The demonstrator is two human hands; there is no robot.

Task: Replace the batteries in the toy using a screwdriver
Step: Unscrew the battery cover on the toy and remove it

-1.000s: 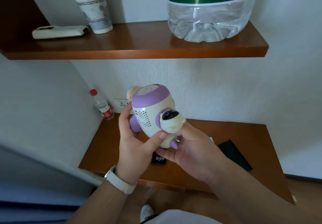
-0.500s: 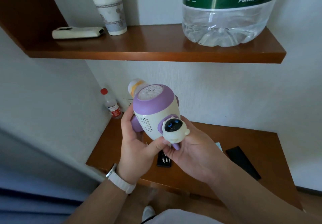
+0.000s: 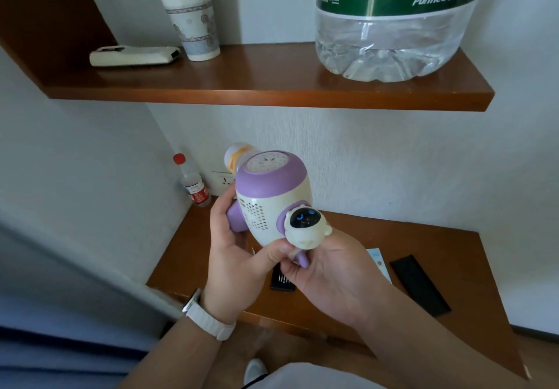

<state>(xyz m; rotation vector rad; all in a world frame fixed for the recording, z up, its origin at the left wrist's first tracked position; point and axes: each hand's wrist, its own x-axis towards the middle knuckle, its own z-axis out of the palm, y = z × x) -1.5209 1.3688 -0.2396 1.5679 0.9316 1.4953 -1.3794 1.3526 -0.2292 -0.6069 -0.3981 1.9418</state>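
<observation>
Both hands (image 3: 236, 267) (image 3: 332, 276) around the toy (image 3: 272, 195)

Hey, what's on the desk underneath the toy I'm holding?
Below the toy, held in the left hand and right hand, a black case of thin metal bits peeks out on the desk. Your hands cover part of it and whatever lies beside it.

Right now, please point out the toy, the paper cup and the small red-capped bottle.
toy (image 3: 266, 216), head view, on the cream body at the small holes.
paper cup (image 3: 193, 22), head view, on its patterned side wall.
small red-capped bottle (image 3: 198, 193), head view, on its red label.
</observation>
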